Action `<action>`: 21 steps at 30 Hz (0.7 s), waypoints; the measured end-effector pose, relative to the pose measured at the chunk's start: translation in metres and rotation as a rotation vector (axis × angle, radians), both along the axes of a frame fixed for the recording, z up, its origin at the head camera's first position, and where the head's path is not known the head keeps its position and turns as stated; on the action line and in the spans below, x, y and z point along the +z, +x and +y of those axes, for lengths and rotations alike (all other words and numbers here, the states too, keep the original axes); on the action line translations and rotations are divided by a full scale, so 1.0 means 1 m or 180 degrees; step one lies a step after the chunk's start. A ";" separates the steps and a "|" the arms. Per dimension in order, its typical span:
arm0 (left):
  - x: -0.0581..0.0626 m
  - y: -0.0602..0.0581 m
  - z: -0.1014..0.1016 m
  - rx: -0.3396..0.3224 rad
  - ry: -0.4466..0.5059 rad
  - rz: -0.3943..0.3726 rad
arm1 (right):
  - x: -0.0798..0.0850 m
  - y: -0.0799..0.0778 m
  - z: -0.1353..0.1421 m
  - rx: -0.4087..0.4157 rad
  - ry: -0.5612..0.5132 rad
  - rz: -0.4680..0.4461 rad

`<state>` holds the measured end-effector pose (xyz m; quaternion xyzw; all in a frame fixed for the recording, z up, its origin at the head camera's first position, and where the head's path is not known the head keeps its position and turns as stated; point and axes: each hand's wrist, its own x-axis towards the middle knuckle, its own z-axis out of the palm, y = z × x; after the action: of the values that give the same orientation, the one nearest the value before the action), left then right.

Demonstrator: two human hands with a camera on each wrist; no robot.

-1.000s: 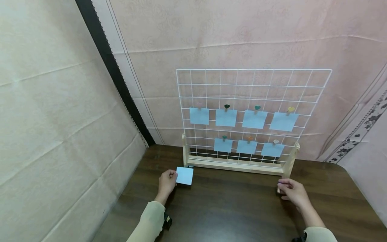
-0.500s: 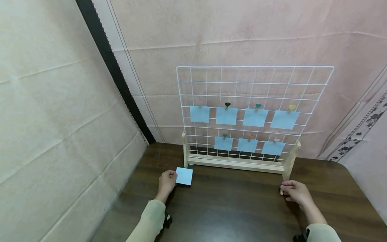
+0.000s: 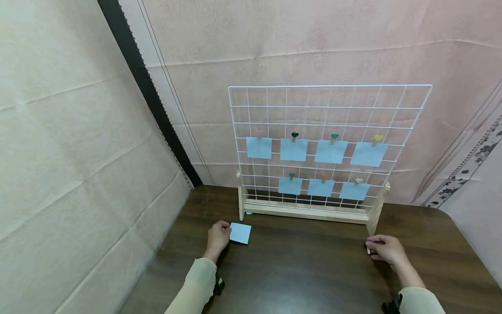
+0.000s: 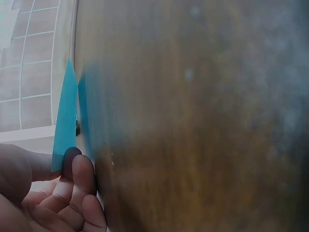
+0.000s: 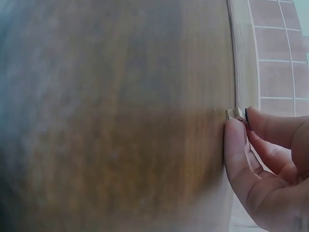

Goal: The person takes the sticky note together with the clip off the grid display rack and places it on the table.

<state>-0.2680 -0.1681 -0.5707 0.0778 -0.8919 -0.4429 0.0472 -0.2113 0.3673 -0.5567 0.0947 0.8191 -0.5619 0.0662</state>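
Currently, in the head view, the left hand (image 3: 218,237) pinches a blue card (image 3: 240,233) by one edge, over the desk (image 3: 290,266) and just in front of the left end of the wooden stand (image 3: 306,212). Near the stand's right end, the right hand (image 3: 386,250) has thumb and fingers together on a small clip (image 3: 368,250) — mostly covered by the hand. A white wire grid (image 3: 329,85) rises from the stand, with four pinned cards (image 3: 331,151) in an upper row and three in a lower one.

The left wrist view shows the card almost edge-on, clamped between thumb and fingers, a blurred blue patch on the desk beside it.

In the right wrist view, thumb and fingertip grip the clip — pale wood, with something dark under the thumb.
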 end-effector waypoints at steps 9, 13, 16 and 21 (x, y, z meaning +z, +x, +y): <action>-0.001 -0.002 0.000 -0.0053 -0.0224 -0.0003 | -0.002 -0.002 0.002 -0.0026 0.0009 -0.0074; 0.000 -0.002 0.000 -0.0073 -0.0302 -0.0017 | -0.003 -0.002 0.003 -0.0068 0.0013 -0.0084; 0.000 -0.003 -0.001 -0.0078 -0.0330 -0.0068 | -0.003 -0.002 0.003 -0.0079 0.0012 -0.0081; 0.001 -0.004 -0.002 -0.0126 -0.0418 -0.0143 | -0.003 -0.003 0.005 -0.0048 0.0014 -0.0063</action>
<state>-0.2722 -0.1704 -0.5701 0.0668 -0.9212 -0.3825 0.0234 -0.2138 0.3722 -0.5597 0.1066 0.8189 -0.5596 0.0698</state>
